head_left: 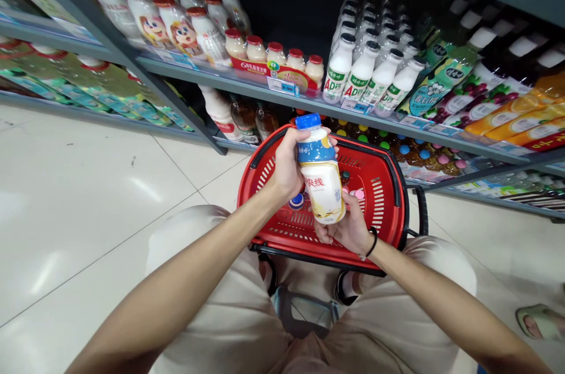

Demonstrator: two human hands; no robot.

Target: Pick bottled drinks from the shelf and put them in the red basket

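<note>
Between my two hands is a milk drink bottle [318, 176] with a blue cap, its white and yellow label facing up at me. My left hand [289, 163] is closed around its upper part near the neck. The lower end rests in my right hand [346, 227], whose fingers curl under and beside it. A black band circles my right wrist. Directly below the bottle stands a red shopping basket [273, 227]. Inside the basket lie a blue-capped bottle [296, 202] and some pink-topped items [358, 193], partly hidden by my hands and the held bottle.
A grey store shelf [212, 76] runs across the front, with red-capped bottles [176, 23], small white bottles [339, 68] and juice bottles [503, 109]. The basket's black handle [421, 209] sticks out right. My knees flank the basket. Another person's foot [536, 322] is at lower right.
</note>
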